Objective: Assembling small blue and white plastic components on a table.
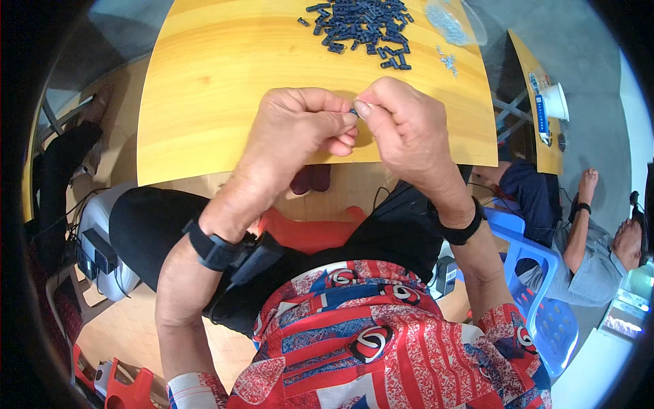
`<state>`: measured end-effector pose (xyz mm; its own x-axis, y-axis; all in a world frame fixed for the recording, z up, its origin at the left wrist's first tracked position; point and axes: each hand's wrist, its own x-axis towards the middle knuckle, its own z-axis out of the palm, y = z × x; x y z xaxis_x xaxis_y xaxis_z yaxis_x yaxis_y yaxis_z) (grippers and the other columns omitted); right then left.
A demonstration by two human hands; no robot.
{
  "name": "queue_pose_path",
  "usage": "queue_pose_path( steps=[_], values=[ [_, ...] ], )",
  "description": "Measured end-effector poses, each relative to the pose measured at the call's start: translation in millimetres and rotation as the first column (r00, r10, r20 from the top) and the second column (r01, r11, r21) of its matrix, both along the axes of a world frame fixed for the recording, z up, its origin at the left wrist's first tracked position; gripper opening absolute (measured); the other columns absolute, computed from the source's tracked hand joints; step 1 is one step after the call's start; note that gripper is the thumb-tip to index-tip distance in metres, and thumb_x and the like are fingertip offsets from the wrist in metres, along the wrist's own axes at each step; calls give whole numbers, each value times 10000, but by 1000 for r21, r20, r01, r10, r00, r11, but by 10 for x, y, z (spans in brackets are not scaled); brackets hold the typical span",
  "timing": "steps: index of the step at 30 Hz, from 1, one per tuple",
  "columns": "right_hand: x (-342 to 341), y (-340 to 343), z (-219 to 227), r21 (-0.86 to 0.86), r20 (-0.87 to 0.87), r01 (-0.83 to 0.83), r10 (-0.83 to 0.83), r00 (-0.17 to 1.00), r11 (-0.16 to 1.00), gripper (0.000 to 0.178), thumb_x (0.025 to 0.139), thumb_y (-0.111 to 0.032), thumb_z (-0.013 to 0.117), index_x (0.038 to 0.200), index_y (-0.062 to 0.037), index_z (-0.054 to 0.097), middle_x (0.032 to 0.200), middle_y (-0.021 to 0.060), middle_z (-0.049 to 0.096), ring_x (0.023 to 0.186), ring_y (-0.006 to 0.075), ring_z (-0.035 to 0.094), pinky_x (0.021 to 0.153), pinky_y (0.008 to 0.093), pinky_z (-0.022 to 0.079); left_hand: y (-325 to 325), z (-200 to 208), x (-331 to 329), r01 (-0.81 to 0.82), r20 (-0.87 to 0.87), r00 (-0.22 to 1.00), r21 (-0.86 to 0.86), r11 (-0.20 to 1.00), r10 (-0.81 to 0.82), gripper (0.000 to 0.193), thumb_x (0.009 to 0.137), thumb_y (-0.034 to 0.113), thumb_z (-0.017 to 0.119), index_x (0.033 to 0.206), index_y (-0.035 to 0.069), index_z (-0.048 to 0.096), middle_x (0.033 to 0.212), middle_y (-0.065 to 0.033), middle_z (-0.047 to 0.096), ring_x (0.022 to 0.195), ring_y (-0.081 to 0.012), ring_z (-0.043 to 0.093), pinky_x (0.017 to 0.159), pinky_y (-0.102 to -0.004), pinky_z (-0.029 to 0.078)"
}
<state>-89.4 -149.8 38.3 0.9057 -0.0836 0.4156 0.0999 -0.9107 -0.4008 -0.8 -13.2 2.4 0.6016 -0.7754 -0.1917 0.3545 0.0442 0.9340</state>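
Above the near part of the yellow wooden table (204,102), my two hands meet fingertip to fingertip. My left hand (293,133) pinches a small dark plastic piece (353,111) between thumb and fingers; only a bit of it shows. My right hand (409,126) is closed in a pinch right against that piece, and whatever lies between its fingertips is too small or hidden to make out. Beyond the hands lies a heap of small black plastic pieces (361,24). To its right are a clear bag of small silvery parts (449,26) and some loose silvery parts (447,63).
The table's near edge runs just below my hands, over my lap. At the right, a person in grey (586,266) is near a blue plastic chair (545,286) and another table (531,102) with a white cup (556,102). A red stool (129,388) stands at lower left.
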Motion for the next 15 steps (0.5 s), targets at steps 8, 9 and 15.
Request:
queue_pose_path(
  steps=[8, 9, 15],
  values=[
    [48, -24, -17, 303, -31, -10, 21, 999, 953, 83, 793, -80, 611, 765, -12, 573, 677, 126, 590, 624, 279, 601, 549, 333, 459, 80, 49, 90, 72, -248, 964, -105, 992, -96, 119, 858, 15, 577, 918, -64, 643, 777, -108, 656, 674, -136, 641, 624, -234, 544],
    [55, -21, -29, 303, -30, -12, 22, 999, 953, 83, 793, -80, 611, 765, -12, 573, 677, 126, 590, 624, 279, 601, 549, 333, 459, 62, 31, 74, 35, -156, 986, -99, 994, -50, 115, 855, 19, 588, 911, -64, 645, 771, -101, 656, 665, -125, 636, 612, -226, 539],
    [23, -3, -94, 349, -113, 90, -54, 992, 933, 77, 803, -82, 611, 802, -8, 592, 678, 132, 606, 602, 248, 603, 539, 313, 462, 15, -21, 9, -58, 19, 998, -44, 997, 59, 97, 850, 23, 608, 881, -55, 657, 736, -79, 656, 623, -91, 615, 574, -206, 521]
  ],
)
